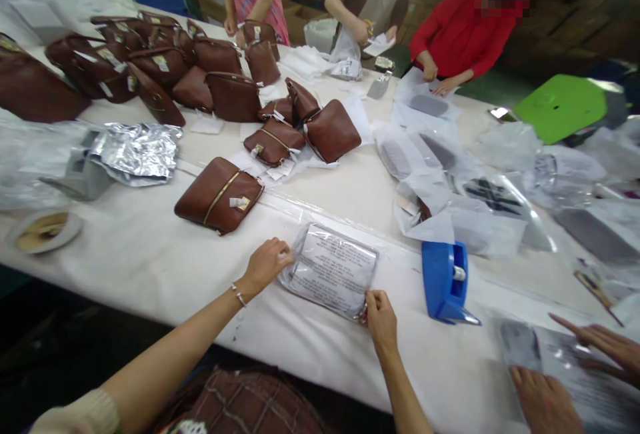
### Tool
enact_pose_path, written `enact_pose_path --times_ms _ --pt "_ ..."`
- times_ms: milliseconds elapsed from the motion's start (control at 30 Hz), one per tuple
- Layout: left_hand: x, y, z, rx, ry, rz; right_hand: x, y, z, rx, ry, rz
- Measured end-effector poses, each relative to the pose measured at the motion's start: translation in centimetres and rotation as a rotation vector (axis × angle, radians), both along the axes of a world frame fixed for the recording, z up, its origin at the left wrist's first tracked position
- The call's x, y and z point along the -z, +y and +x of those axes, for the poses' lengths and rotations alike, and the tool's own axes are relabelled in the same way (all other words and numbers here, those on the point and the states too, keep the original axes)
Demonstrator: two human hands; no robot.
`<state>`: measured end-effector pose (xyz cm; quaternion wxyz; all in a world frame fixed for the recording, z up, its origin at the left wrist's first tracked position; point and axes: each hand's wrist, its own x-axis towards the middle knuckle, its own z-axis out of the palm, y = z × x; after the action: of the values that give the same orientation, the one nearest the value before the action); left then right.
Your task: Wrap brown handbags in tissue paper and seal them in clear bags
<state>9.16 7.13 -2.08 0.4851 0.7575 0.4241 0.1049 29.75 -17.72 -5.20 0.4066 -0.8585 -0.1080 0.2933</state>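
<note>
A clear plastic bag (333,267) printed with dark text lies flat on the table before me, with a flat item inside that I cannot make out. My left hand (270,261) pinches its left edge with curled fingers. At the lower right corner my right hand (381,317) grips the plastic, fingers closed. A brown zippered leather bag (215,197) with a small tag lies beyond my left hand. To the right of my right hand stands a blue tape dispenser (445,281).
More brown leather bags (223,97) crowd the far left. A silver foil packet (140,151) and a round dish (44,231) lie at left. Wrapped bags (420,154) and a green board (563,107) are at right. A co-worker's hands (545,397) press another plastic bag; other people work across the table.
</note>
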Motion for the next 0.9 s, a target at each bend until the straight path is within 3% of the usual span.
enact_pose_path --times_ms 133,333,433,500,567,667,767,900 --pt "-0.4 -0.5 0.8 -0.005 0.135 0.172 0.5 0.0 0.0 0.012 0.003 0.026" --pt "2.1 0.2 0.3 -0.072 0.211 0.144 0.7 0.0 -0.1 0.016 -0.008 0.034" --pt "1.0 -0.3 -0.8 -0.065 0.132 0.277 0.6 0.2 -0.2 0.031 -0.012 0.043" --pt "-1.1 -1.6 -1.0 0.050 -0.058 0.557 0.5 0.3 -0.4 0.052 -0.015 0.056" --pt "-3.3 -3.6 -0.6 0.262 -0.303 0.854 0.2 0.5 -0.5 0.075 -0.020 0.070" --pt "-4.6 -6.8 1.1 0.631 -0.428 1.005 -0.2 0.6 -0.6 0.100 -0.025 0.094" --pt "-2.2 -8.1 3.1 0.821 -0.252 1.077 -0.3 0.7 -0.7 0.115 -0.010 0.123" --pt "2.2 -6.9 4.2 0.843 -0.052 1.137 0.1 0.7 0.0 0.123 0.064 0.163"
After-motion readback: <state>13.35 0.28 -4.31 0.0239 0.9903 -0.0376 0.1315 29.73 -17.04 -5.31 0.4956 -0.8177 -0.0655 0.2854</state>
